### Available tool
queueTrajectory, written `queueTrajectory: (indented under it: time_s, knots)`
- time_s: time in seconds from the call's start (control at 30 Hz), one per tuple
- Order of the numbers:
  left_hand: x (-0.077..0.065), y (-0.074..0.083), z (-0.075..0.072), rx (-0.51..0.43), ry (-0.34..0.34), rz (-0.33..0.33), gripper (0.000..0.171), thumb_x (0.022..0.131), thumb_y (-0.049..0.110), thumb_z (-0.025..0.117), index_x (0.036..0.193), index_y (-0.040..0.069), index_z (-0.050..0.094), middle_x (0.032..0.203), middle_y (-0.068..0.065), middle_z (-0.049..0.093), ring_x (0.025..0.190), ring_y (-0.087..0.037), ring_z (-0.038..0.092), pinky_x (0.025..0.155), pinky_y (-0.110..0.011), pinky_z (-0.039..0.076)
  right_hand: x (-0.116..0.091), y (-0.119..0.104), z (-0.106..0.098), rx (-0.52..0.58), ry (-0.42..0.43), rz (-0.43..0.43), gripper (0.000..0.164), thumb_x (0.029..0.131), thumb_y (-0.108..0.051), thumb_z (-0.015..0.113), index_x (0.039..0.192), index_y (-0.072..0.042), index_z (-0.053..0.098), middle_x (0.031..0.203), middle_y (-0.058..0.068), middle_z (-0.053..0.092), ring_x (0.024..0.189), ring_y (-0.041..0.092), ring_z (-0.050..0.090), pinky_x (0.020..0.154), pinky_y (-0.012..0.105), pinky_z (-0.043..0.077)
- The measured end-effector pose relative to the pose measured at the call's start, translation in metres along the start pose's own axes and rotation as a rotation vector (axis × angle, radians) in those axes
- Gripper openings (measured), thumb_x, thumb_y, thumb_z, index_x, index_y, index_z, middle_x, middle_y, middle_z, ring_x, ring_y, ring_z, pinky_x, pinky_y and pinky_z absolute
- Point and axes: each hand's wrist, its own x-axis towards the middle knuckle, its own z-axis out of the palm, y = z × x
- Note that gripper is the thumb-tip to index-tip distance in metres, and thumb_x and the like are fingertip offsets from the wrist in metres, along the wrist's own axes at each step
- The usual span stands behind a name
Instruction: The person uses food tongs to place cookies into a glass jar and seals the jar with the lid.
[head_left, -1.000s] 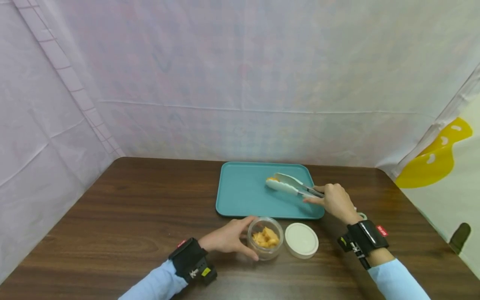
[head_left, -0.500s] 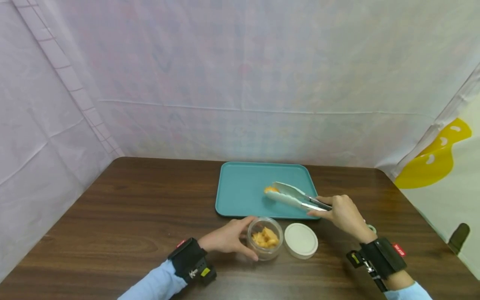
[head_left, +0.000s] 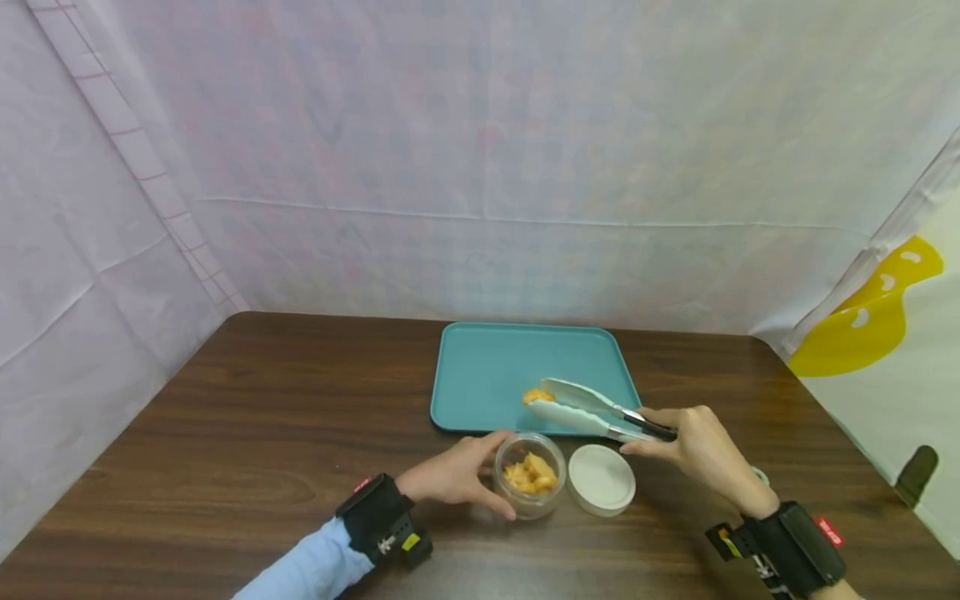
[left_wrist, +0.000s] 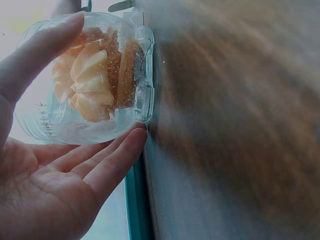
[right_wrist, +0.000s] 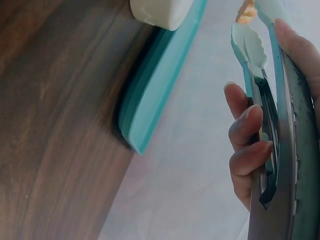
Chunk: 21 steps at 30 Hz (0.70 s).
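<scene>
A clear jar (head_left: 538, 508) of piped golden cookies (left_wrist: 92, 80) stands on the table. My left hand (head_left: 453, 471) holds its side, thumb and fingers on opposite sides of the wall. My right hand (head_left: 697, 442) grips metal tongs (head_left: 572, 417) with pale green tips, fingers wrapped about the arms in the right wrist view. Between the tips is one cookie (head_left: 537, 396), raised over the front part of the teal tray (head_left: 480, 375). A round white lid (head_left: 602, 479) lies just right of the jar.
The brown wooden table (head_left: 300, 400) extends to both sides. Pale cloth (head_left: 480, 167) hangs behind its back edge. A yellow shape (head_left: 862, 325) is on the cloth at the right.
My right hand has drawn the tongs and the cookie back toward me, from the tray's middle to near its front edge. The left hand and jar stay in place.
</scene>
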Motion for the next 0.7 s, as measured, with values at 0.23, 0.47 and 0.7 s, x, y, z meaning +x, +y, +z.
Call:
queueTrajectory:
  time_s: [0.23,0.47,0.7]
  knots:
    - [0.0,0.0,0.001,0.005,0.002,0.0,0.076,0.067,0.01,0.077,0.129,0.005,0.034,0.124,-0.009,0.047,0.117,-0.024,0.046,0.09,-0.02,0.043,-0.011,-0.009,-0.009,0.026,0.004,-0.019,0.051,0.063,-0.031,0.077,0.098,0.004,0.067,0.084,0.015,0.068,0.05,-0.003,0.037,0.04,0.014,0.027]
    - [-0.001,0.0,0.0,0.021,0.0,0.006,0.076,0.068,0.011,0.077,0.13,0.005,0.034,0.125,-0.01,0.047,0.117,-0.025,0.046,0.091,-0.021,0.043,-0.017,-0.016,-0.015,0.044,0.03,-0.105,0.046,0.061,-0.027,0.079,0.095,0.002,0.068,0.083,0.014,0.068,0.057,-0.004,0.05,0.043,0.01,0.035]
    - [-0.002,0.002,0.0,0.087,0.015,-0.03,0.082,0.068,0.014,0.078,0.133,0.001,0.03,0.13,-0.016,0.042,0.118,-0.028,0.044,0.089,-0.02,0.044,-0.021,-0.02,-0.015,0.103,0.028,-0.237,0.043,0.06,-0.022,0.08,0.094,0.0,0.069,0.08,0.006,0.069,0.063,-0.004,0.055,0.05,0.008,0.042]
